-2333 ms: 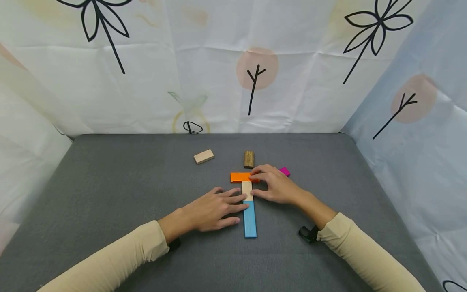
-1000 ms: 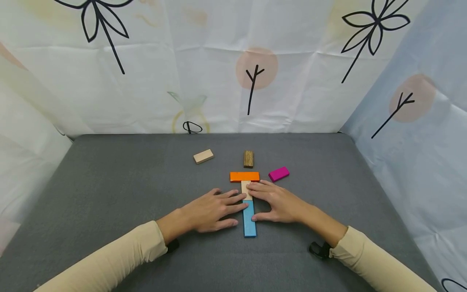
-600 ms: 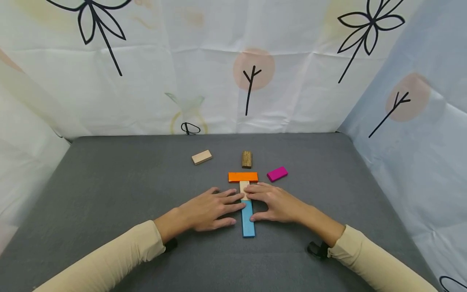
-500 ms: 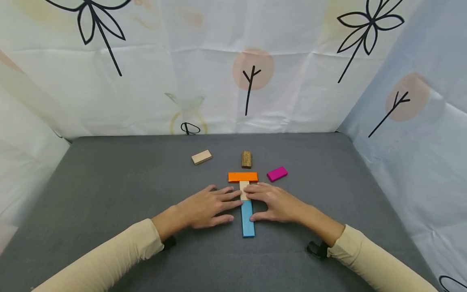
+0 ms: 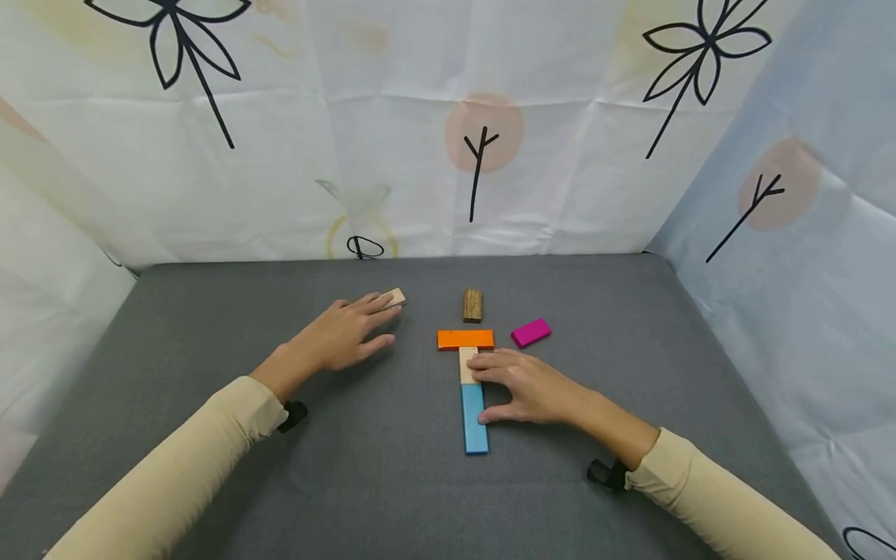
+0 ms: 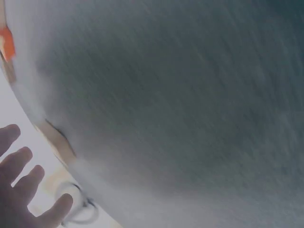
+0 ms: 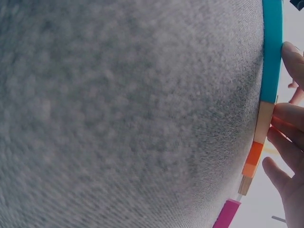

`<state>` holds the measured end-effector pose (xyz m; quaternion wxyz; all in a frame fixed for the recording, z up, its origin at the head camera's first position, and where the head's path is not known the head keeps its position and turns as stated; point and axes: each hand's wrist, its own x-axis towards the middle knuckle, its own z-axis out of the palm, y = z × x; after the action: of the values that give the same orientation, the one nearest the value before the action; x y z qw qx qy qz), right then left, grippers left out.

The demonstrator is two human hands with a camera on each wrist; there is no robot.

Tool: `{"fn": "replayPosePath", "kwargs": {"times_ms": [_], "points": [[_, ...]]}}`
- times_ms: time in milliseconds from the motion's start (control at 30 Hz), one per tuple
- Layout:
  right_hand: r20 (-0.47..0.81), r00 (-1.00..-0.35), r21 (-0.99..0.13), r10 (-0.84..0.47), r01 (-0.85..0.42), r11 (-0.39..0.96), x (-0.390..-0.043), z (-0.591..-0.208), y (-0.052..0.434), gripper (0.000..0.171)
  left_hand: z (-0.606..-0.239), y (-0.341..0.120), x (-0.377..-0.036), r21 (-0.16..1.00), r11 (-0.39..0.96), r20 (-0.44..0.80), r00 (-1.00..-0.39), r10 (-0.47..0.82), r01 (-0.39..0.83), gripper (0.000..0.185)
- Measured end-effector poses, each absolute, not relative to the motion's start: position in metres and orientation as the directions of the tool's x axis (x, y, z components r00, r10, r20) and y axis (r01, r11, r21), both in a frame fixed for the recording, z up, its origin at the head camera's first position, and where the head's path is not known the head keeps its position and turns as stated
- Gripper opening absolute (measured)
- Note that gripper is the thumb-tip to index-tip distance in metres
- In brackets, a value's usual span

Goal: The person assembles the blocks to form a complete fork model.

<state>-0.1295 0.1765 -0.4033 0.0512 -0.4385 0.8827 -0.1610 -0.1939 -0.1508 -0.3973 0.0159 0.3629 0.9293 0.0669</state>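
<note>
On the grey table, a blue block (image 5: 474,426), a pale wooden block (image 5: 469,351) and an orange block (image 5: 465,340) form a T shape. My right hand (image 5: 528,386) rests at its right side, fingertips on the pale block and thumb by the blue block's edge. The right wrist view shows these relaxed fingers (image 7: 285,142) beside the row. At the far left, my left hand (image 5: 341,334) reaches over a second pale wooden block (image 5: 397,297), fingers spread and partly covering it. In the left wrist view a gap shows between the fingertips and this block (image 6: 57,143).
A dark brown grained block (image 5: 472,306) stands behind the orange one. A magenta block (image 5: 530,333) lies at an angle to the right. White printed cloth (image 5: 581,179) walls the table's back and sides.
My left hand has left the blue and pale blocks and moved left and away to the second pale block. Earlier, my right hand shifted from the orange block down toward the blue one.
</note>
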Motion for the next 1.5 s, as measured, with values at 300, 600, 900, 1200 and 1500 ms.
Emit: {"fn": "replayPosePath", "kwargs": {"times_ms": [300,600,900,1200,1500], "points": [[0.051,-0.612,-0.336,-0.789,-0.755,0.563,-0.129,-0.404,0.175,0.068,-0.405,-0.180,-0.208,0.177,0.815,-0.075,-0.818,0.570,0.551,0.058],[0.061,-0.614,-0.336,-0.787,-0.755,0.564,-0.129,-0.404,0.175,0.067,-0.407,-0.179,-0.204,0.194,0.811,-0.072,-0.816,0.574,0.553,0.057],[0.071,-0.612,-0.323,-0.788,-0.761,0.562,-0.130,-0.405,0.175,0.067,-0.406,-0.167,-0.198,0.222,0.778,-0.048,-0.790,0.611,0.588,0.053],[0.064,-0.611,-0.330,-0.789,-0.759,0.561,-0.130,-0.404,0.173,0.067,-0.405,-0.162,-0.198,0.230,0.761,-0.066,-0.771,0.634,0.606,0.055],[0.067,-0.619,-0.330,-0.783,-0.754,0.568,-0.130,-0.404,0.174,0.067,-0.411,-0.164,-0.205,0.204,0.767,-0.085,-0.769,0.634,0.609,0.060]]}}
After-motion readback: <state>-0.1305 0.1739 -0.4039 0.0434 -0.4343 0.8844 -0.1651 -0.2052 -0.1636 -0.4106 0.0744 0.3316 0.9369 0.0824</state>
